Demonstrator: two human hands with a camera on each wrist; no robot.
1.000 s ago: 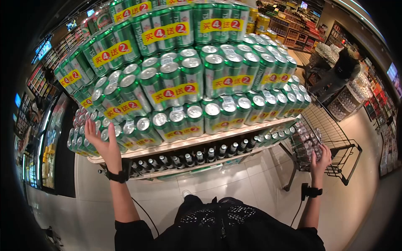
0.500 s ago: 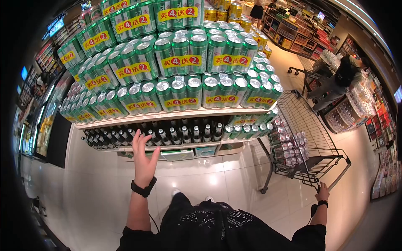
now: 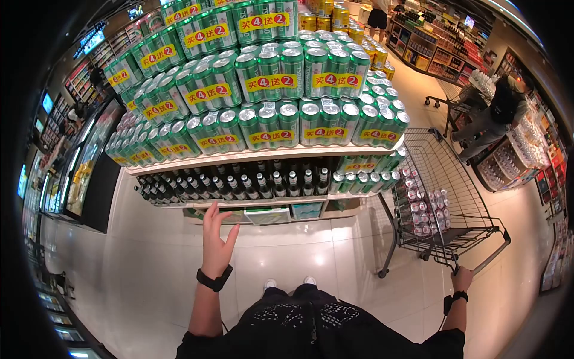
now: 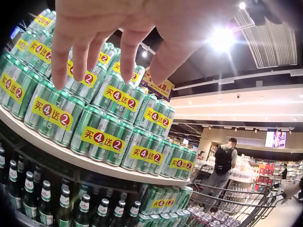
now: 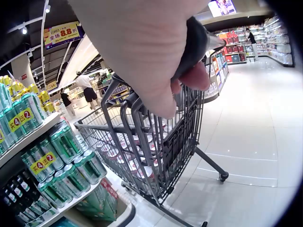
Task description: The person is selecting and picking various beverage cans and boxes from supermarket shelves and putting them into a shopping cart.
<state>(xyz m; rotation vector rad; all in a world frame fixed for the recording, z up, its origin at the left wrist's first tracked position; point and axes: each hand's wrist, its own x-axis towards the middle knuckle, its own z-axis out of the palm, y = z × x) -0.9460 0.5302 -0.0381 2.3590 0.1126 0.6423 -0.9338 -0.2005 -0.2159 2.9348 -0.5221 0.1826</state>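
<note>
My right hand (image 3: 461,279) grips the handle of a shopping cart (image 3: 472,206); in the right wrist view the fingers (image 5: 196,77) curl round the dark handle (image 5: 193,47). Packs of cans (image 3: 426,212) lie in the cart's basket. My left hand (image 3: 217,246) is raised in the air before the display shelf, fingers spread and slightly bent, holding nothing. In the left wrist view its fingers (image 4: 129,54) hang in front of stacked green can packs (image 4: 102,138) with yellow labels.
Dark bottles (image 3: 278,183) stand on the lower shelf, below the wooden shelf edge (image 3: 257,153). Gold cans (image 3: 341,17) are stacked behind. A person in dark clothes (image 3: 505,107) stands at the right beside another cart. A refrigerated case (image 3: 89,161) is on the left.
My right hand has gone from the can packs in the cart to its handle and grips it. My left hand has moved away from the upper green cans and lowered. The view has shifted.
</note>
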